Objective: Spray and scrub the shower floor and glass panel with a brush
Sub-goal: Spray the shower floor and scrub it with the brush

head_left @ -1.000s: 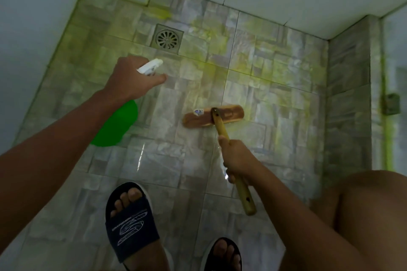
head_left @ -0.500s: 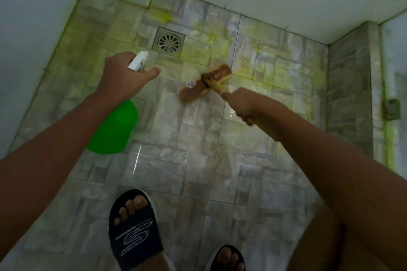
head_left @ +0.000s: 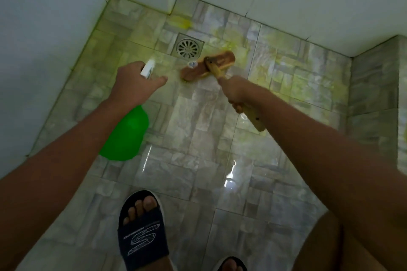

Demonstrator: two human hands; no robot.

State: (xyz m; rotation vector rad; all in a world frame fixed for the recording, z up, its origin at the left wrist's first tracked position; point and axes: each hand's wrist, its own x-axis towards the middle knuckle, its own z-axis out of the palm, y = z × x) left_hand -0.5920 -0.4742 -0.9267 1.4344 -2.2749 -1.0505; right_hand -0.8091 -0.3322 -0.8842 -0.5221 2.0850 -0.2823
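- Overhead, looking down into a shower corner: grey stone-pattern floor [head_left: 198, 121], white walls [head_left: 44, 28] on the far and left sides, tiled curb [head_left: 372, 99] at right.
- Left hand [head_left: 134, 82]: fingers wrapped round the neck of a spray bottle [head_left: 125, 138]; thumb stretched out forward and to the right, lying straight.
- White nozzle [head_left: 147, 68] sticks out above the knuckles, aimed toward the far floor. Green bottle body hangs below the wrist, partly hidden by the forearm.
- Cannot tell whether a finger sits on the trigger; it is hidden under the hand.
- Right hand [head_left: 236, 92]: closed firmly round the wooden handle of the brush [head_left: 208, 65], gripping about mid-handle. The handle's free end pokes out behind the hand, under the forearm.
- Brush head lies flat on the floor, long side running left-low to right-high, just beside the drain [head_left: 189, 47] on its near right. A small label shows at the head's left end.
- Hands are near each other but apart; thumb tip of the left is close to the brush head's left end, not touching.
- Yellow-green residue [head_left: 293, 77] spreads over the far and right tiles, along the left wall joint, and in a brighter patch beyond the drain.
- Near floor is wet and glossy, with bright glints.
- Left foot in a dark slide sandal [head_left: 141, 231] at bottom centre; toes of the other foot [head_left: 230, 264] at the bottom edge; a bare knee [head_left: 326, 244] at lower right.
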